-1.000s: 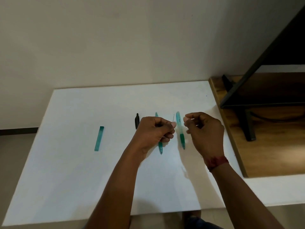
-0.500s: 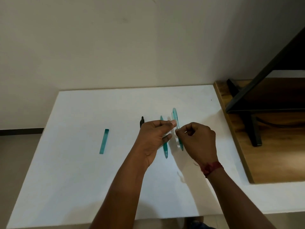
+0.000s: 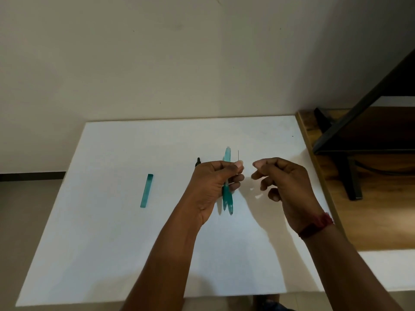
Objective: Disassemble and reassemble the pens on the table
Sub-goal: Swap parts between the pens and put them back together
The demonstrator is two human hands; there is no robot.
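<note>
Teal pen (image 3: 226, 196) has passed to the left hand (image 3: 211, 185), whose fingers grip it; the right hand (image 3: 287, 182), loosely curled and empty, is free to pull parts.

The pen (image 3: 226, 197) gripped in the left hand (image 3: 211, 185) is translucent teal plastic, smooth and glossy, and its lower grip part is a deeper, denser green. The thin rod (image 3: 238, 154) rising just above that hand's fingertips is too fine to tell metal from plastic. Left of the left hand lies a flat teal piece (image 3: 147, 190) of the same clear, shiny plastic. Just beyond its knuckles a black part (image 3: 198, 162) looks like opaque plastic. The table (image 3: 101, 243) under both hands is white, smooth and matt. The wrist of the right hand (image 3: 285, 185) wears a red band (image 3: 315, 225) of thread or cloth. Right of that hand a wooden top (image 3: 370, 216) shows grain with a soft sheen, and the black frame (image 3: 352, 176) standing on it looks matt.
</note>
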